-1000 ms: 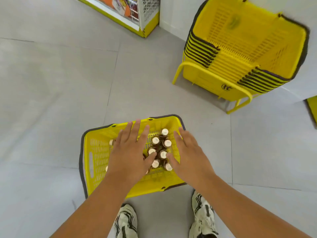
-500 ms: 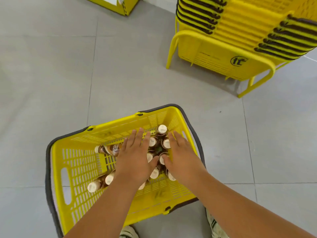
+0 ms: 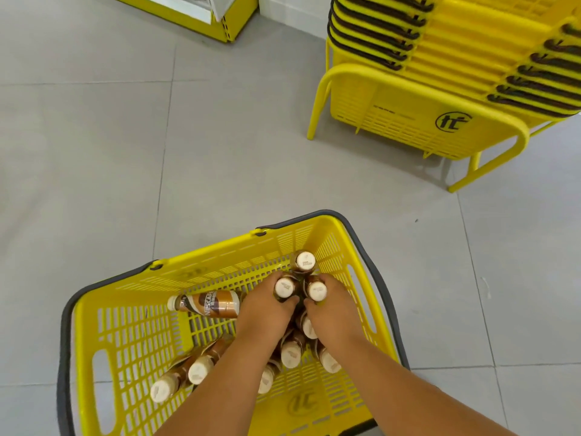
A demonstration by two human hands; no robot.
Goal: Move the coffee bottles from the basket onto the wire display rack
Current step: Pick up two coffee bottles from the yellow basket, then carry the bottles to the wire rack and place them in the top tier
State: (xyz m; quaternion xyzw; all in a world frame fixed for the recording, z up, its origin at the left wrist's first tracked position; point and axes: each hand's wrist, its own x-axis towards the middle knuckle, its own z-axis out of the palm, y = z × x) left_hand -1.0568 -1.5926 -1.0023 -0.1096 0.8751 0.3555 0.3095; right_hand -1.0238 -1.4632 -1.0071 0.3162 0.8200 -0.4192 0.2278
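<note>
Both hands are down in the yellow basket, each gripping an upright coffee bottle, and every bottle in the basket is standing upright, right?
Not quite. The head view shows both hands gripping upright bottles in the basket, left hand and right hand, but the labelled bottle lies on its side.

Grey tiled floor (image 3: 132,146), large square slabs split by thin pale grout lines, evenly lit with only soft shadows. At upper right, a tall stack of yellow shopping baskets (image 3: 440,58) with dark handles, nested on a yellow tubular stand (image 3: 418,99) bearing a round dark logo. At top left, the yellow base of a store fixture (image 3: 201,17), with a white wall (image 3: 292,6) just beside it.
</note>
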